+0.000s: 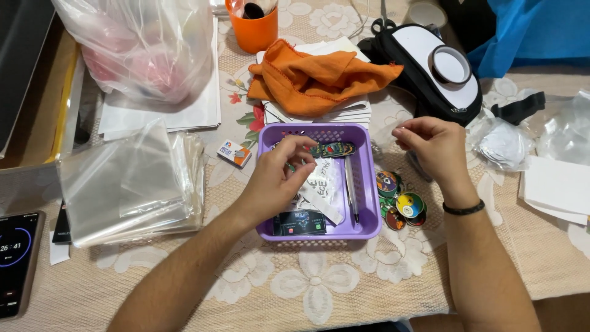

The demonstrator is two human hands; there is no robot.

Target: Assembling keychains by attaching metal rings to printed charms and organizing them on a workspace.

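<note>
Purple basket (369, 184) under curled left hand (279, 178)

Both hands (279, 175) (433, 147) forward, fingers pinched

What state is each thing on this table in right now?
Left hand: fingers pinched, inside the purple basket.
Right hand: raised beside the basket, fingertips pinched.
Orange cloth: crumpled on papers.
Clear bags: stacked flat.
Round badges: piled beside the basket.
Phone: screen lit.

Home table, lace tablecloth (319, 289), craft clutter
</note>
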